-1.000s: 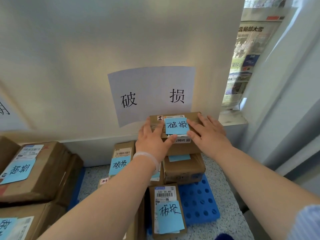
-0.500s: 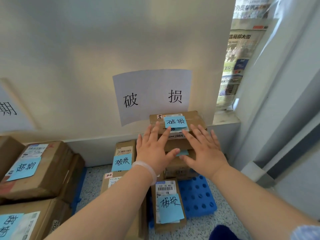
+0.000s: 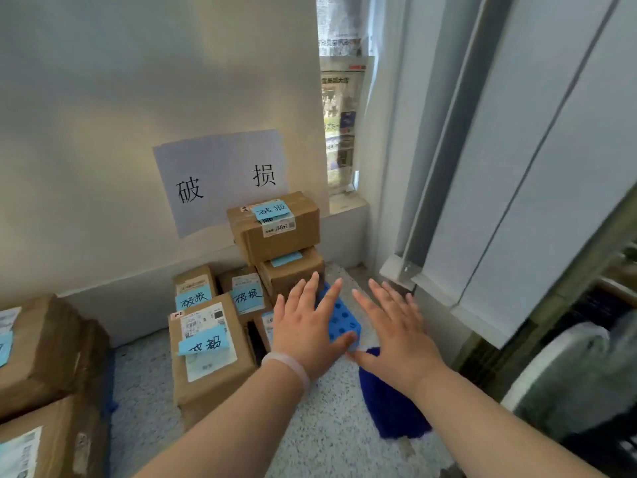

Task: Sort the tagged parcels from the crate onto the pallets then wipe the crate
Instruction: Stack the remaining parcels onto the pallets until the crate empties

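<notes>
A: Where are the hands?

B: Both are low in the centre of the frame. The left hand (image 3: 306,334) is flat, with its fingers straight and spread, and it holds nothing. A pale bracelet (image 3: 287,365) circles its wrist. The right hand (image 3: 396,332) is just to its right, spread the same way and also holding nothing. Their thumbs point toward each other and nearly meet.

A: Is either hand on a parcel?

B: No. Both are below the stack in the frame and apart from it. The left hand overlaps the blue pallet (image 3: 339,319), a perforated plastic one. I cannot tell whether it touches it.

A: And the parcels?

B: The top parcel (image 3: 275,232), a brown carton with a handwritten blue tag (image 3: 272,210), sits on a lower parcel (image 3: 293,274) at the centre of the frame. The stack is close to the wall and partly covers the lower right corner of a white paper sign (image 3: 224,177) bearing two black characters. Left of the stack, two smaller tagged cartons (image 3: 194,288) stand side by side. Below them in the frame is a larger carton (image 3: 210,350) with a shipping label and its own blue tag.

A: Anything else?

B: At the left edge are two more brown cartons (image 3: 41,346), one below the other in the frame. A dark blue object (image 3: 389,401) lies on the speckled floor (image 3: 310,439) under the right wrist, but I cannot make out what it is. Newspaper (image 3: 339,125) covers the window, upper centre-right.
</notes>
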